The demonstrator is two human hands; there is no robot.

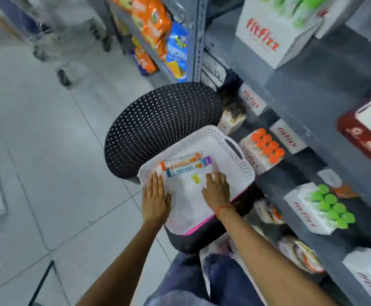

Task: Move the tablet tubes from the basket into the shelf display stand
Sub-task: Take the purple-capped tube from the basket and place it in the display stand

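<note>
both hands flat in the white basket (pixel 235 166); left hand (pixel 156 198) fingers together, right hand (pixel 216 189) fingers slightly spread, neither gripping; tablet tubes (pixel 184 165) lie just beyond the fingertips; risk: basket, perched on a black bin (pixel 158 127), tips under pressure; display stand (pixel 261 155) reads "fitfizz", tube print blurred

I see a black perforated plastic bin (pixel 158 127) standing on the pale grey tiled floor (pixel 48 140). Orange and blue snack bags (pixel 158 34) fill the far shelf rack beyond it.
</note>
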